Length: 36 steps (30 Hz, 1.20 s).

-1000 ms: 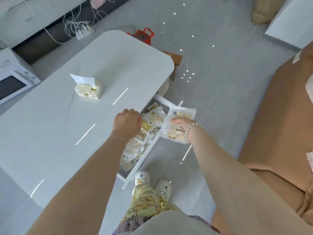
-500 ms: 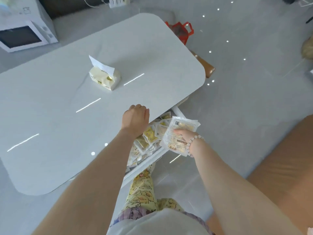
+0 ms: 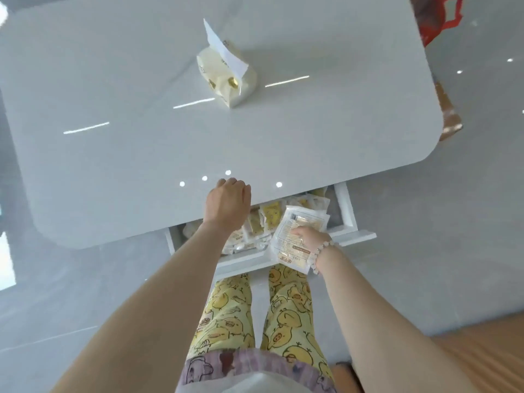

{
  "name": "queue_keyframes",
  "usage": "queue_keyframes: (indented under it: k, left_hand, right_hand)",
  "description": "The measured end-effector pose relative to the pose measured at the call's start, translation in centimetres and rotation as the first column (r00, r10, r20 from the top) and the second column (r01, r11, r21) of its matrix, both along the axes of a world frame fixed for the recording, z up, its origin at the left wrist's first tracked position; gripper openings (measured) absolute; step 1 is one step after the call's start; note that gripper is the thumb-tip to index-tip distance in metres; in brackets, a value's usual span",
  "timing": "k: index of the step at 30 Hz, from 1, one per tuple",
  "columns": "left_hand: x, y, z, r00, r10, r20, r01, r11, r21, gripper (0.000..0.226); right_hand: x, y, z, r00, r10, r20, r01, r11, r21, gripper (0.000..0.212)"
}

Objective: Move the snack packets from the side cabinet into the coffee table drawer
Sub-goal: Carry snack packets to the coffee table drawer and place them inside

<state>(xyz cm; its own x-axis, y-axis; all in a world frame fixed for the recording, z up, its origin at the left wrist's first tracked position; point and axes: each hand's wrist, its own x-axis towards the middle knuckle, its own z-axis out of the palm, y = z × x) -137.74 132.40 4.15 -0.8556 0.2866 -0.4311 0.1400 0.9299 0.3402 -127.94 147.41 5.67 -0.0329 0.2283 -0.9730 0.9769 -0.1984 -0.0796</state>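
The white coffee table drawer (image 3: 347,211) stands pulled out under the table's near edge, filled with several small yellow and white snack packets (image 3: 269,217). My right hand (image 3: 310,239) grips a stack of clear packets with beige labels (image 3: 295,236), held over the drawer's front right part. My left hand (image 3: 226,204) rests on the near edge of the white coffee table (image 3: 113,165), fingers curled down, partly covering the drawer's left half.
A cream tissue pack (image 3: 226,78) with a tissue sticking up sits mid-table. A red bag (image 3: 436,18) and a brown box (image 3: 448,114) lie past the table's right end. My legs stand right against the drawer front. Wood-coloured furniture (image 3: 482,355) at bottom right.
The view swung round to face the table squarely. My right hand brought the packet stack lower over the drawer. My left hand stayed on the table edge.
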Motion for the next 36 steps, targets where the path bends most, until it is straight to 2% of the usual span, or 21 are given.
queue_keyframes:
  k: [4, 9, 12, 13, 15, 18, 20, 23, 25, 27, 29, 32, 34, 36]
  left_hand:
    - [1.5, -2.3, -3.2, 0.980, 0.192, 0.040, -0.189, 0.979, -0.072, 0.036]
    - [7.2, -5.3, -7.0, 0.960, 0.244, 0.139, -0.225, 0.965, -0.137, 0.036]
    - [11.4, -7.7, -9.7, 0.902, 0.394, 0.175, -0.366, 0.915, -0.170, 0.033]
    - [12.7, -8.3, -10.6, 0.845, 0.498, 0.193, -0.466, 0.864, -0.191, 0.031]
    - [14.9, -9.1, -12.5, 0.675, 0.707, 0.210, -0.665, 0.707, -0.241, 0.029]
    - [17.0, -9.0, -14.4, 0.379, 0.898, 0.224, -0.857, 0.432, -0.282, 0.031]
    - [18.1, -8.6, -15.2, 0.263, 0.931, 0.253, -0.899, 0.332, -0.286, 0.033]
    - [19.6, -8.6, -16.4, 0.167, 0.944, 0.284, -0.939, 0.241, -0.246, 0.036]
    - [20.5, -8.7, -16.9, 0.023, 0.957, 0.289, -0.969, 0.093, -0.229, 0.038]
    - [21.5, -8.9, -17.5, -0.171, 0.937, 0.306, -0.966, -0.098, -0.241, 0.039]
    - [22.1, -8.9, -18.2, -0.365, 0.864, 0.346, -0.920, -0.278, -0.277, 0.041]
    - [21.9, -7.7, -18.8, -0.625, 0.637, 0.452, -0.781, -0.507, -0.365, 0.036]
    - [21.3, -6.3, -18.6, -0.711, 0.472, 0.520, -0.694, -0.591, -0.412, 0.034]
    - [20.7, -5.2, -18.6, -0.729, 0.372, 0.575, -0.661, -0.603, -0.447, 0.035]
  right_hand:
    - [-1.4, -0.9, -4.7, 0.996, 0.078, 0.047, -0.073, 0.993, -0.089, 0.070]
    - [-3.1, -2.8, -11.1, 0.971, 0.235, 0.033, -0.223, 0.953, -0.206, 0.049]
    - [-3.2, -5.0, -15.8, 0.954, 0.287, 0.082, -0.263, 0.938, -0.225, 0.058]
    - [-3.3, -5.6, -17.4, 0.948, 0.302, 0.103, -0.277, 0.939, -0.203, 0.067]
    - [-3.8, -6.8, -20.5, 0.929, 0.363, 0.077, -0.347, 0.923, -0.167, 0.080]
    - [-4.5, -8.5, -24.2, 0.807, 0.590, -0.038, -0.590, 0.800, -0.112, 0.081]
    - [-4.7, -9.7, -25.8, 0.663, 0.744, -0.078, -0.748, 0.659, -0.072, 0.066]
    - [-4.7, -11.4, -27.7, 0.479, 0.869, -0.124, -0.871, 0.488, 0.056, 0.037]
    - [-4.5, -12.0, -28.2, 0.365, 0.922, -0.127, -0.910, 0.382, 0.163, 0.031]
    - [-4.4, -12.3, -28.5, 0.229, 0.965, -0.126, -0.923, 0.257, 0.286, 0.036]
    - [-4.4, -12.6, -28.8, 0.120, 0.988, -0.099, -0.906, 0.150, 0.396, 0.030]
    - [-4.4, -12.5, -29.1, 0.047, 0.998, -0.045, -0.873, 0.063, 0.484, 0.020]
    - [-4.6, -12.0, -29.0, 0.063, 0.998, -0.018, -0.862, 0.064, 0.503, 0.024]
    - [-4.6, -11.6, -29.0, 0.033, 0.999, 0.027, -0.848, 0.014, 0.530, 0.035]
